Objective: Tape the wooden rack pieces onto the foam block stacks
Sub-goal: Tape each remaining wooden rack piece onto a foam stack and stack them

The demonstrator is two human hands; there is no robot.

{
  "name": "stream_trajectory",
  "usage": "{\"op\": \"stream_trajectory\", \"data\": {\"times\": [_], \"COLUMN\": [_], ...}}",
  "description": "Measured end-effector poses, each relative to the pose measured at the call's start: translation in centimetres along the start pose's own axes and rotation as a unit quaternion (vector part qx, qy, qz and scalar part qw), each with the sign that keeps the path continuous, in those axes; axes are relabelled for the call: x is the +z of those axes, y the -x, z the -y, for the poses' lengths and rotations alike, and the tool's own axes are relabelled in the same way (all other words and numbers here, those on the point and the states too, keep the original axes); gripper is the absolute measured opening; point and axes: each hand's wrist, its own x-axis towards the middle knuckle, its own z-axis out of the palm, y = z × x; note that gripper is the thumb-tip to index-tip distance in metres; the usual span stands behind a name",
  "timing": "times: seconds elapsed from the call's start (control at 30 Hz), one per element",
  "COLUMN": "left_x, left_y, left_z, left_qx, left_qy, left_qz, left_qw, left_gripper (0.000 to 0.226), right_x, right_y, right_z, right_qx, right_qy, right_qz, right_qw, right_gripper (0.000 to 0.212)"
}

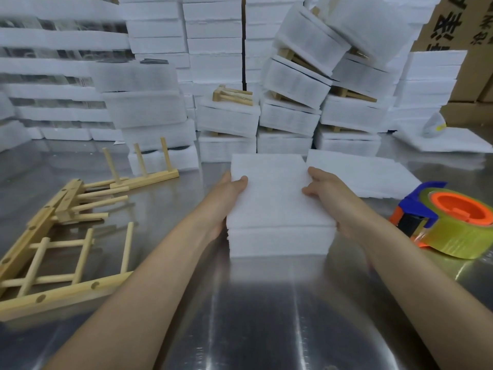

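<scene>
Both hands clasp a white foam block stack [280, 209] at the middle of the steel tabletop [261, 316]: the left hand [226, 204] and right hand [333, 201] curl their fingers over its sides. Wooden rack pieces [61, 236] lie well apart on the left, a tape dispenser [450, 222] near the right.

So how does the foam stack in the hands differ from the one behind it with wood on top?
The held stack has a bare top; the rear stack carries a rack piece. The held stack appears to stand on the table, with the left hand and right hand gripping its sides; the rear stack sits untouched on another stack. Both are white layered foam.
</scene>
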Motion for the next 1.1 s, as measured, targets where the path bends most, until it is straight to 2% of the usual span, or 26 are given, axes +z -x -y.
{"op": "stream_trajectory", "data": {"times": [0.07, 0.17, 0.27, 0.33, 0.37, 0.43, 0.5, 0.53, 0.6, 0.63, 0.67, 0.73, 0.77, 0.8, 0.83, 0.87, 0.9, 0.97, 1.03, 1.1], "left_x": [0.0, 0.1, -0.1, -0.1, -0.1, 0.0, 0.1, 0.1, -0.3, -0.9, -1.8, -4.7, -6.2, -7.4, -8.0, -8.4, -8.2, -7.3, -6.2, -5.3], "left_y": [0.0, -0.3, -0.6, -0.8, -0.9, -0.9, -0.8, -0.6, 0.1, 0.4, 0.5, 0.5, 0.7, 1.1, 1.5, 1.8, 2.0, 2.3, 2.3, 2.0], "left_z": [0.0, 0.1, 0.3, 0.3, 0.3, 0.2, -0.1, -0.4, -1.2, -1.6, -1.9, -2.8, -3.1, -3.4, -3.7, -3.9, -3.9, -3.8, -3.6, -2.9], "left_qx": [0.003, 0.003, -0.003, -0.010, -0.013, -0.015, -0.008, -0.001, 0.005, 0.005, 0.005, -0.021, -0.069, -0.129, -0.182, -0.216, -0.227, -0.216, -0.181, -0.135], "left_qy": [-0.008, -0.022, -0.027, -0.044, -0.049, -0.061, -0.056, -0.059, -0.140, -0.239, -0.366, -0.575, -0.640, -0.685, -0.708, -0.718, -0.713, -0.717, -0.739, -0.703], "left_qz": [0.003, 0.004, 0.009, 0.014, 0.016, 0.011, 0.018, 0.029, 0.038, 0.020, -0.026, -0.164, -0.196, -0.186, -0.142, -0.097, -0.070, -0.043, -0.047, -0.077], "left_qw": [1.000, 1.000, 1.000, 0.999, 0.999, 0.998, 0.998, 0.998, 0.989, 0.971, 0.930, 0.801, 0.740, 0.692, 0.667, 0.655, 0.660, 0.661, 0.648, 0.694], "left_gripper": [0.030, 0.033, 0.035, 0.038, 0.039, 0.039, 0.033, 0.026, 0.018, 0.028, 0.041, 0.042, 0.037, 0.037, 0.040, 0.041, 0.039, 0.036, 0.042, 0.047], "right_x": [0.0, -0.1, 0.2, -0.3, -0.7, -1.0, 0.0, 0.8, 2.0, 2.2, 2.2, 1.9, 1.9, 1.9, 1.9, 1.9, 1.9, 1.7, 1.7, 1.7], "right_y": [-0.1, -0.3, 0.0, 0.0, 0.0, 0.7, 1.8, 2.1, 2.3, 2.3, 2.3, 2.4, 2.5, 2.5, 2.4, 2.4, 2.4, 2.3, 2.3, 2.3], "right_z": [0.0, -0.1, 0.3, 0.5, 0.6, 0.8, 1.1, 1.1, 0.8, 0.8, 0.9, 1.1, 1.1, 1.1, 1.1, 1.0, 1.0, 1.0, 0.9, 0.8], "right_qx": [0.001, 0.003, 0.015, 0.001, -0.034, -0.159, -0.274, -0.289, -0.247, -0.223, -0.212, -0.210, -0.210, -0.210, -0.209, -0.207, -0.206, -0.206, -0.206, -0.206], "right_qy": [-0.004, -0.014, 0.001, 0.083, 0.154, 0.295, 0.396, 0.451, 0.542, 0.556, 0.555, 0.548, 0.547, 0.546, 0.545, 0.542, 0.539, 0.534, 0.528, 0.521], "right_qz": [-0.010, -0.028, -0.024, -0.024, -0.030, -0.049, -0.002, 0.040, 0.095, 0.103, 0.106, 0.113, 0.116, 0.118, 0.119, 0.121, 0.123, 0.126, 0.128, 0.127], "right_qw": [1.000, 1.000, 1.000, 0.996, 0.987, 0.941, 0.876, 0.843, 0.797, 0.794, 0.797, 0.802, 0.802, 0.802, 0.804, 0.805, 0.807, 0.810, 0.814, 0.819], "right_gripper": [0.027, 0.026, 0.043, 0.052, 0.053, 0.055, 0.059, 0.060, 0.059, 0.059, 0.058, 0.059, 0.059, 0.059, 0.059, 0.059, 0.059, 0.059, 0.060, 0.061]}}
